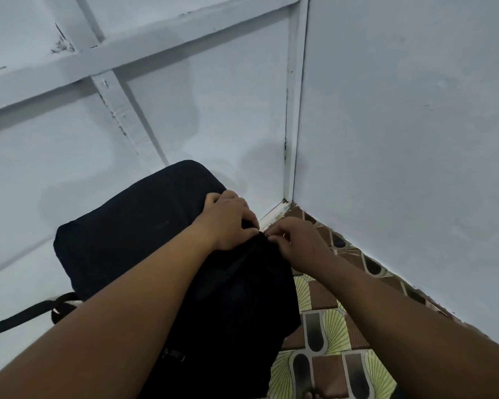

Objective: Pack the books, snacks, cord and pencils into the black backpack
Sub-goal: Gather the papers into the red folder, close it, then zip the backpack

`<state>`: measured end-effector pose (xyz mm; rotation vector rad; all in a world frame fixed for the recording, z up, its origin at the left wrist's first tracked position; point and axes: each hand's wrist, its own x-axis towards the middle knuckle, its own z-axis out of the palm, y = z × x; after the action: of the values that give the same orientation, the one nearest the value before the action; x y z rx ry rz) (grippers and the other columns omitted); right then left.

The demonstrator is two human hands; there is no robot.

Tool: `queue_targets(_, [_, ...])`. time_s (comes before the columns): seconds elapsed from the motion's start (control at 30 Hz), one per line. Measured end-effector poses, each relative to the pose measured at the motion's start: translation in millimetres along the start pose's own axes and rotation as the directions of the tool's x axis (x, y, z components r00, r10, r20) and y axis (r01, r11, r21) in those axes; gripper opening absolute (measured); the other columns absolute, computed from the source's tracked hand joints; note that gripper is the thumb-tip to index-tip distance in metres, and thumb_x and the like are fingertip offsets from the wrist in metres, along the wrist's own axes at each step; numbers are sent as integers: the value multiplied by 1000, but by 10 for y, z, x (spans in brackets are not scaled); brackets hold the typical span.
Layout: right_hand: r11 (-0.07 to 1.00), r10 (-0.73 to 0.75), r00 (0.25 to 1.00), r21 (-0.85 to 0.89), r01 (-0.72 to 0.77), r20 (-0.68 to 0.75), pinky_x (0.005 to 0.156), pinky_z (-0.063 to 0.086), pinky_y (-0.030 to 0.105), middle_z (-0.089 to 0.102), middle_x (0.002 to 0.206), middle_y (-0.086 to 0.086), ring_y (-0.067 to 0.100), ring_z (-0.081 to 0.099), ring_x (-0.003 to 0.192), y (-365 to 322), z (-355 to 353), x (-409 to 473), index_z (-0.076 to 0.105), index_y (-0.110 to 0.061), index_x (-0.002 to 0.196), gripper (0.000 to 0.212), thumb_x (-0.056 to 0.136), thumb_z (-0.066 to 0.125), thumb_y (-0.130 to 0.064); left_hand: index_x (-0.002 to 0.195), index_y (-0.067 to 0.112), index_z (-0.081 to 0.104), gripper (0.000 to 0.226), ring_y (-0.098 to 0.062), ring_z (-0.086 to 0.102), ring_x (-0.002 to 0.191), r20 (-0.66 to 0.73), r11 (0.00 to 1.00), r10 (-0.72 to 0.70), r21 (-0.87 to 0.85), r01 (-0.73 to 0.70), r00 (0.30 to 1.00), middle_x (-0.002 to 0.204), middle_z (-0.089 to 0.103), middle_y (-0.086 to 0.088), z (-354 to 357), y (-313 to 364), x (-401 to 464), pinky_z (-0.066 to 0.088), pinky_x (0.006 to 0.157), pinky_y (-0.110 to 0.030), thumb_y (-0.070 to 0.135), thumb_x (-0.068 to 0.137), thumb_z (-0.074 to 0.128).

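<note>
The black backpack leans against the pale blue wall in the room's corner, its far end up. My left hand grips the fabric at the bag's right edge. Right beside it, my right hand pinches a small metal zipper pull on that same edge. The two hands almost touch. The bag looks closed where I can see it. Books, snacks, cord and pencils are out of sight.
A black strap trails from the bag's left side, and a buckle shows low on it. The patterned floor of brown and yellow-green tiles lies to the right. Two wall panels meet at the corner post.
</note>
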<state>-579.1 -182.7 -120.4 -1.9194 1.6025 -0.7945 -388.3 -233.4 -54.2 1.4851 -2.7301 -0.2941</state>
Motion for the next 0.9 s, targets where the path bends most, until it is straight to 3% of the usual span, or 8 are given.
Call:
queue_targets(0.1, [995, -93, 993, -46, 90, -67, 66, 51, 38, 58, 81, -8, 13, 55, 78, 61, -3, -93, 68, -17, 81, 5, 85, 64, -18, 90, 39, 69, 15, -7, 36, 124, -22, 1000, -19, -7, 19, 1000, 104, 60, 18, 23, 0, 22, 16, 106, -35, 49, 92, 57])
queue_targets(0.3, [988, -155, 983, -20, 154, -100, 58, 47, 27, 49, 78, -11, 9, 50, 69, 259, -29, -687, 62, -15, 78, 11, 87, 63, -9, 85, 39, 67, 15, -5, 37, 123, -35, 1000, -29, 6, 30, 999, 100, 58, 20, 55, -13, 40, 15, 104, -34, 49, 92, 57])
queue_targets(0.4, [986, -152, 986, 52, 156, -69, 57, 45, 21, 48, 80, -15, 2, 47, 69, 309, 25, -1068, 60, -18, 79, 10, 87, 62, -11, 86, 40, 67, 15, -5, 36, 124, -26, 999, -33, 27, 34, 999, 100, 58, 21, 73, -18, 46, 14, 104, -33, 49, 92, 57])
queue_targets(0.6, [987, -118, 991, 101, 124, -63, 57, 49, 26, 50, 82, -15, 5, 52, 72, 182, 82, -1530, 58, -24, 83, 12, 93, 51, -29, 94, 40, 67, 15, -10, 38, 127, -2, 994, -11, 108, 11, 1000, 106, 59, 20, 41, 59, 7, 17, 107, -39, 46, 94, 54])
queue_targets(0.67, [992, -102, 990, 69, 109, -101, 58, 49, 25, 52, 83, -18, 4, 53, 73, 136, 22, -1588, 59, -26, 85, 11, 94, 53, -31, 103, 41, 67, 15, -8, 43, 126, -47, 992, 58, 115, -52, 997, 112, 61, 21, 37, 141, -65, 16, 107, -39, 41, 96, 54])
queue_targets(0.73, [996, -83, 986, 32, 89, -147, 60, 49, 22, 56, 84, -18, 2, 55, 74, 63, -27, -1639, 63, -25, 87, 13, 94, 56, -34, 112, 45, 65, 19, 1, 45, 125, -79, 985, 164, -37, -167, 983, 117, 61, 24, 32, 333, -186, 12, 108, -38, 41, 95, 58])
queue_targets(0.8, [999, -34, 976, 3, 35, -214, 61, 44, 13, 60, 82, -18, 1, 55, 73, -39, -50, -1691, 67, -26, 89, 10, 93, 62, -32, 120, 48, 62, 26, 10, 43, 123, 63, 939, 292, -208, -274, 954, 121, 60, 28, 47, 584, -367, 5, 109, -35, 48, 94, 57])
queue_targets(0.9, [998, 26, 956, -55, -44, -291, 60, 37, 7, 59, 80, -20, -1, 55, 72, -204, 4, -1790, 70, -26, 91, 3, 92, 69, -29, 112, 43, 66, 19, 7, 41, 121, 227, 904, 427, -123, -410, 875, 117, 62, 28, 213, 806, -599, 4, 110, -37, 44, 94, 58])
